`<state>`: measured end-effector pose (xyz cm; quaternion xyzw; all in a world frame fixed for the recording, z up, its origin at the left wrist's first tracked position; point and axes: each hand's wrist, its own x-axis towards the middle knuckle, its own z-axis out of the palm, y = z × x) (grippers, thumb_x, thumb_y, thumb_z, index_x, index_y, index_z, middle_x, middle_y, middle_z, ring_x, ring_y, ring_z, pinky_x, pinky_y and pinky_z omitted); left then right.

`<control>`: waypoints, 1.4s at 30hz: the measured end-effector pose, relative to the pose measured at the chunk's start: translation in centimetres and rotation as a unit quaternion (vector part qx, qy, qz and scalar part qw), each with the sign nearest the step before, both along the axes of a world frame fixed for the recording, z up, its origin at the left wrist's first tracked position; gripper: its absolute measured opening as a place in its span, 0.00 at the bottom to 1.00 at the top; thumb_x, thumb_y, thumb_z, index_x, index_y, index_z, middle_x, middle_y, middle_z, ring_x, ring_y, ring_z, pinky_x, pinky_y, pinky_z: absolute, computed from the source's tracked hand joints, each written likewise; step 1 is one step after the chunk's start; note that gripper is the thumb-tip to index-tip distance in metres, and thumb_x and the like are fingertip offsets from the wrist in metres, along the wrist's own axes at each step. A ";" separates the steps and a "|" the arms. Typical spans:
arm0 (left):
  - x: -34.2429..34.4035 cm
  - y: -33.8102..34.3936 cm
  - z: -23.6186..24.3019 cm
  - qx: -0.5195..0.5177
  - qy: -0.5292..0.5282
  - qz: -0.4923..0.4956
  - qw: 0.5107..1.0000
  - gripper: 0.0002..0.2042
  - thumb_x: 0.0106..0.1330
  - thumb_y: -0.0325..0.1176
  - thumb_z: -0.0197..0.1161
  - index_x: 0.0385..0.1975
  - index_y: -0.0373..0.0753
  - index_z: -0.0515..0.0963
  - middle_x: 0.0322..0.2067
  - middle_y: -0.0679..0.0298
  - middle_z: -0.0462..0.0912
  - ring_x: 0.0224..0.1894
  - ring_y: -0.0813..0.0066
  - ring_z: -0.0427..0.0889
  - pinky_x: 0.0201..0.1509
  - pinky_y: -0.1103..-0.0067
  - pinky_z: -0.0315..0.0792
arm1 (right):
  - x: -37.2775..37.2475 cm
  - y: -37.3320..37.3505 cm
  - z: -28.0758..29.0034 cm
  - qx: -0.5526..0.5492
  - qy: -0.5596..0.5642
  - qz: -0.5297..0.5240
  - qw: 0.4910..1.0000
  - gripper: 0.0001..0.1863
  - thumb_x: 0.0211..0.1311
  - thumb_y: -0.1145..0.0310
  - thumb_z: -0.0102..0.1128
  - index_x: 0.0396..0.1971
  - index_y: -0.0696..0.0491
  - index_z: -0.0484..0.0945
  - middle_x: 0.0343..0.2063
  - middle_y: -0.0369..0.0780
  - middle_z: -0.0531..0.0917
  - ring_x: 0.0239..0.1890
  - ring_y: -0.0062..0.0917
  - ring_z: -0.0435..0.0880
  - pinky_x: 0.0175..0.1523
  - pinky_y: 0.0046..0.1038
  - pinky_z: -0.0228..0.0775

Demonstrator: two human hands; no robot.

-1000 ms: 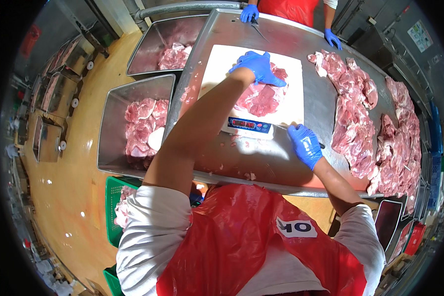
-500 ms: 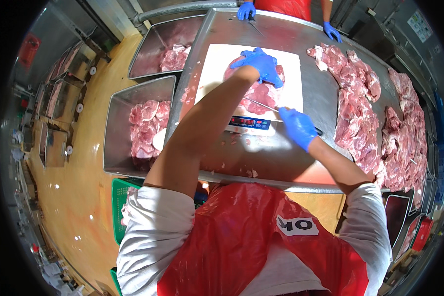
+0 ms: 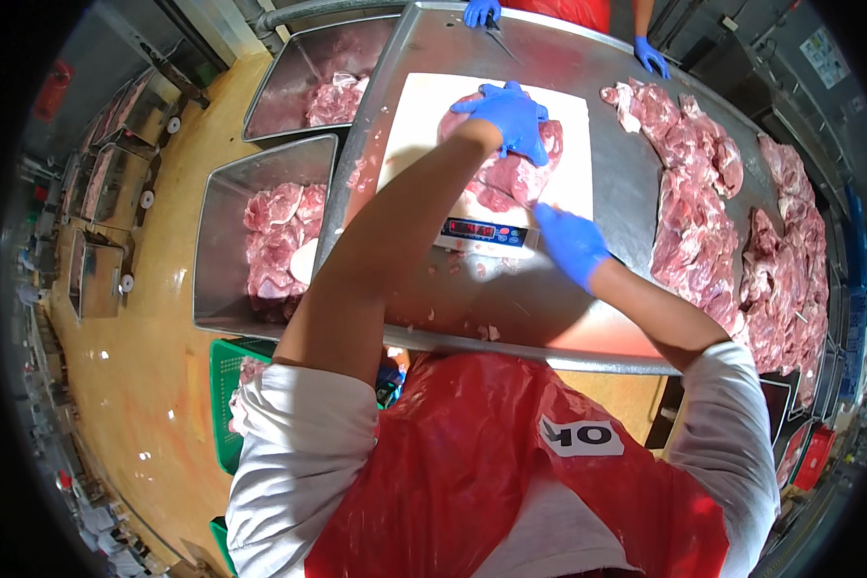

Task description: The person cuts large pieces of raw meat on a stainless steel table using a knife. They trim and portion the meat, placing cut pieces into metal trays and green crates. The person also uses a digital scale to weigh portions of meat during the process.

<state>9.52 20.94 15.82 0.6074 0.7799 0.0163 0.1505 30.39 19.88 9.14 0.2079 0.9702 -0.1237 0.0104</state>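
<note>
A piece of raw meat [image 3: 507, 185] lies on a white cutting board [image 3: 574, 173], which sits at a digital scale [image 3: 482, 234] with a lit red display. My left hand [image 3: 513, 120], blue-gloved, presses on the top of the meat with its fingers spread. My right hand [image 3: 570, 243], also blue-gloved, is closed around a knife [image 3: 524, 202] at the near right edge of the meat. Only a short stretch of blade shows; the rest is hidden by the meat and the handle by my glove.
Rows of raw meat [image 3: 694, 222] cover the right side of the steel table [image 3: 433, 310]. Steel bins [image 3: 223, 241] with meat stand along its left edge, a green basket [image 3: 226, 400] below them. Across the table, a co-worker's gloved hand [image 3: 482, 13] holds another knife [image 3: 502, 40].
My right hand has moved slightly left and nearer the meat, and less of the blade shows now. My left hand stays spread on the meat. The whole view has shifted a little.
</note>
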 end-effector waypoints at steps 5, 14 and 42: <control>0.3 0.0 0.0 0.033 -0.014 0.031 0.999 0.37 0.40 0.54 0.69 0.58 0.63 0.72 0.59 0.54 0.66 0.63 0.39 0.61 0.54 0.28 0.55 | 12.0 4.6 0.5 0.105 -0.161 -0.040 0.981 0.11 0.62 0.70 0.50 0.45 0.51 0.68 0.27 0.54 0.79 0.30 0.50 0.82 0.33 0.48 0.73; 7.0 -12.4 -10.6 0.432 -0.090 0.029 0.897 0.15 0.55 0.30 0.65 0.42 0.37 0.75 0.38 0.55 0.73 0.41 0.54 0.75 0.46 0.65 0.72 | 12.1 0.9 -2.0 -0.006 0.151 -0.054 0.987 0.11 0.59 0.77 0.51 0.42 0.57 0.66 0.28 0.53 0.75 0.30 0.50 0.77 0.33 0.46 0.68; -1.0 -16.9 -13.3 0.439 -0.297 0.151 0.835 0.04 0.48 0.26 0.61 0.24 0.36 0.75 0.23 0.58 0.75 0.23 0.69 0.74 0.30 0.76 0.70 | -8.1 -2.2 -1.6 0.062 -0.108 0.016 0.992 0.12 0.66 0.65 0.50 0.42 0.59 0.67 0.30 0.55 0.82 0.36 0.48 0.83 0.40 0.44 0.75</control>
